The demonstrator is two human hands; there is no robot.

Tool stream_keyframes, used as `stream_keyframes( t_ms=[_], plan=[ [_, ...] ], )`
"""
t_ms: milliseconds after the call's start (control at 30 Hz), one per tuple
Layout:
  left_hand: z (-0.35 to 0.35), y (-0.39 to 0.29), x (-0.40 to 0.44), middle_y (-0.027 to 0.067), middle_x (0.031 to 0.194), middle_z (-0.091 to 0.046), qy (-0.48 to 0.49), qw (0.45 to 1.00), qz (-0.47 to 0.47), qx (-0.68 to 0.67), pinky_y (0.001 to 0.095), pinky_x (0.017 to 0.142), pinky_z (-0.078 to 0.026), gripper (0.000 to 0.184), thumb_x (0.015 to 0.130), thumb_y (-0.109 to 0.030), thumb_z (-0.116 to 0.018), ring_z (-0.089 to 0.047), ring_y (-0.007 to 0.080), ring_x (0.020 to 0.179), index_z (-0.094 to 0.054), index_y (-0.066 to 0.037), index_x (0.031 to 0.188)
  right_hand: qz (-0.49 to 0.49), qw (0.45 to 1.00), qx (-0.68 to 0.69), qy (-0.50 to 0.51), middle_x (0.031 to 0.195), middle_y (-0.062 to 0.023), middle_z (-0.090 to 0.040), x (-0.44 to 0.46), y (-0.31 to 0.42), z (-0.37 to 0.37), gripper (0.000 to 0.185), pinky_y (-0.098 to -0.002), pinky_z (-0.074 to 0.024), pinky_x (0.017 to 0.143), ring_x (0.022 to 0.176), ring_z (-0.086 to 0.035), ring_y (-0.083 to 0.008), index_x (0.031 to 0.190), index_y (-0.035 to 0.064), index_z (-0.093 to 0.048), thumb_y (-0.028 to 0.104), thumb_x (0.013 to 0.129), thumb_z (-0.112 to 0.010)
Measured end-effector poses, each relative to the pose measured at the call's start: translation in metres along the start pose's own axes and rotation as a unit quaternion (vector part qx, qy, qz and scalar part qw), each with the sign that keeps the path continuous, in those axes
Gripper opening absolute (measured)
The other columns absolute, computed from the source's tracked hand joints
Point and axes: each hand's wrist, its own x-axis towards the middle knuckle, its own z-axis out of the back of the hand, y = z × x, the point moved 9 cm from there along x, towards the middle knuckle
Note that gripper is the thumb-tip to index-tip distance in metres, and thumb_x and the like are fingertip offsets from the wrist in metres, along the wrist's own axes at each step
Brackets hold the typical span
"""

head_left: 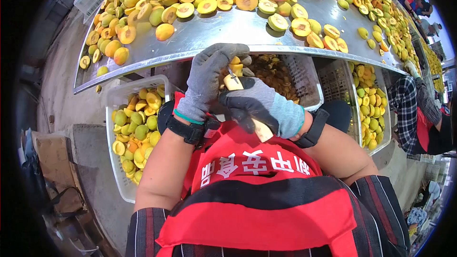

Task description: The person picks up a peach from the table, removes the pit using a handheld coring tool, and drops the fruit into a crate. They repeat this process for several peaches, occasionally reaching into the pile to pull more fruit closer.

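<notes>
Fruit (235, 69) is being gripped in the left hand (205, 74), apparently for steadiness against the wooden-handled tool (233, 83) the right hand (259, 102) is gripping.

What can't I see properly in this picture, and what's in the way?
All in the head view:
- Most of the fruit: the left hand and the tool cover it.
- The tool's middle: the right hand is wrapped around it.
- The far end of the middle crate: the table hides it.
- What the far worker is doing: too small.
</notes>
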Motion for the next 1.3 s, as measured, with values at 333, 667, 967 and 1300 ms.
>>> stream_keyframes(
  t_ms=[333,667,967,1300],
  plan=[
    [-0.001,0.003,-0.005,0.0185,0.094,-0.058,0.027,0.992,-0.091,-0.089,0.0374,0.071,-0.053,0.036,0.089,-0.028,-0.047,-0.062,0.0284,0.078,-0.053,0.003,0.107,0.15,0.985,-0.049,0.076,0.05,-0.004,-0.049,-0.017,0.024,-0.018,0.015,-0.0231,-0.0346,0.035,0.037,-0.046,-0.0113,0.078,0.0005,-0.055,0.015,0.082,-0.056],
    [0.007,0.0,-0.012,0.0128,0.099,-0.06,-0.034,0.988,-0.116,0.096,0.0294,0.069,-0.053,0.047,0.093,-0.038,-0.043,-0.062,0.0186,0.079,-0.049,0.001,0.119,0.05,0.998,-0.032,-0.015,0.051,-0.0046,-0.049,-0.008,0.004,-0.006,0.015,-0.0235,-0.0347,0.035,0.037,-0.047,-0.0126,0.078,0.0008,-0.055,0.015,0.081,-0.055],
    [0.008,0.003,-0.021,0.0123,0.09,-0.063,-0.025,0.991,-0.107,0.072,0.0263,0.068,-0.051,0.056,0.092,-0.048,-0.038,-0.061,0.0169,0.079,-0.054,0.002,0.112,-0.037,0.97,0.217,0.103,0.054,-0.0002,-0.043,-0.028,-0.006,-0.022,0.016,-0.0202,-0.0318,0.036,0.039,-0.041,-0.0077,0.089,0.0001,-0.053,0.015,0.085,-0.055],
    [0.018,0.05,-0.021,0.0129,0.084,-0.063,-0.025,0.983,0.077,-0.168,0.0278,0.059,-0.051,0.06,0.089,-0.053,-0.039,-0.06,0.0176,0.069,-0.053,0.001,0.11,-0.024,0.975,-0.028,0.22,0.073,-0.0033,-0.054,-0.039,0.017,-0.035,0.023,-0.0269,-0.0439,0.06,0.063,-0.051,-0.011,0.089,0.002,-0.056,0.018,0.075,-0.066]
  ],
)
